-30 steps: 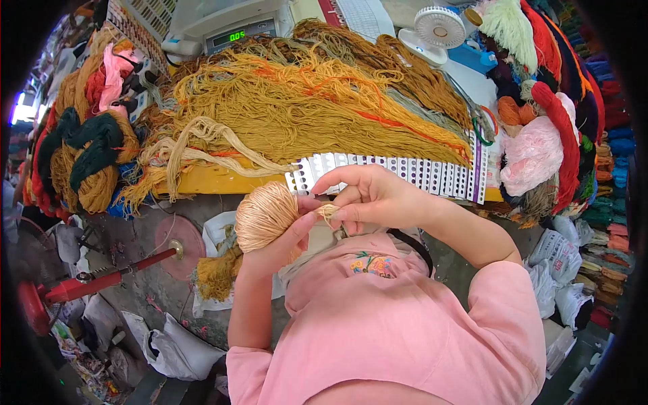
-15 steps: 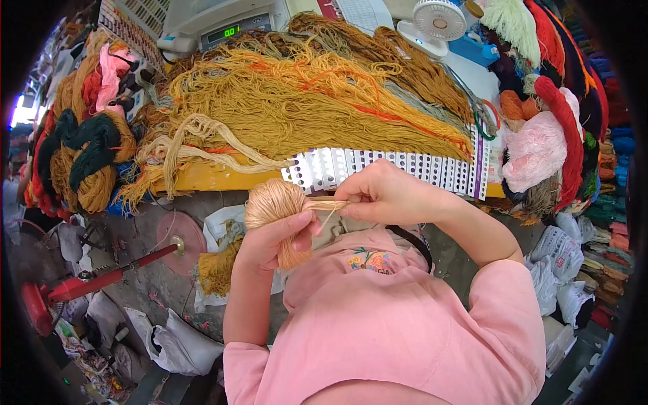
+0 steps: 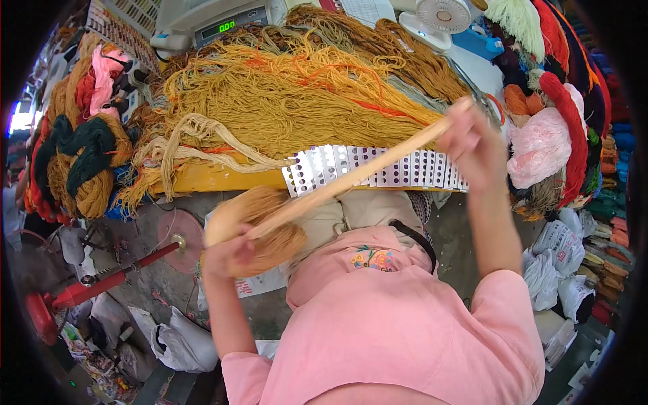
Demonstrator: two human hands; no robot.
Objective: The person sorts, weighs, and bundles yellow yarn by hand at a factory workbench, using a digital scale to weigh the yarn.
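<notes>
A peach-tan skein of thread (image 3: pixel 287 233) hangs in loose loops from my left hand (image 3: pixel 231 256), which is closed around it above my lap at the left. From there a bundle of its strands (image 3: pixel 351 177) runs taut up to the right, across the punched cards. At its far end my right hand (image 3: pixel 470 138), smeared by motion, is closed on the strands. Below the strands, the white punched cards (image 3: pixel 322 169) lie in a row along the table's front edge. Behind them spreads a wide heap of mustard yarn (image 3: pixel 270 115).
A digital scale (image 3: pixel 226 27) stands at the back with a small white fan (image 3: pixel 442 17) right of it. Coloured skeins flank both sides, including dark green yarn (image 3: pixel 88 152) and pale pink yarn (image 3: pixel 538 152). A red metal stand (image 3: pixel 115 275) stands on the floor at left.
My right hand has swung up and right, drawing the strands out into a long taut line. My left hand has shifted slightly left and down. The skein has loosened into open loops.
</notes>
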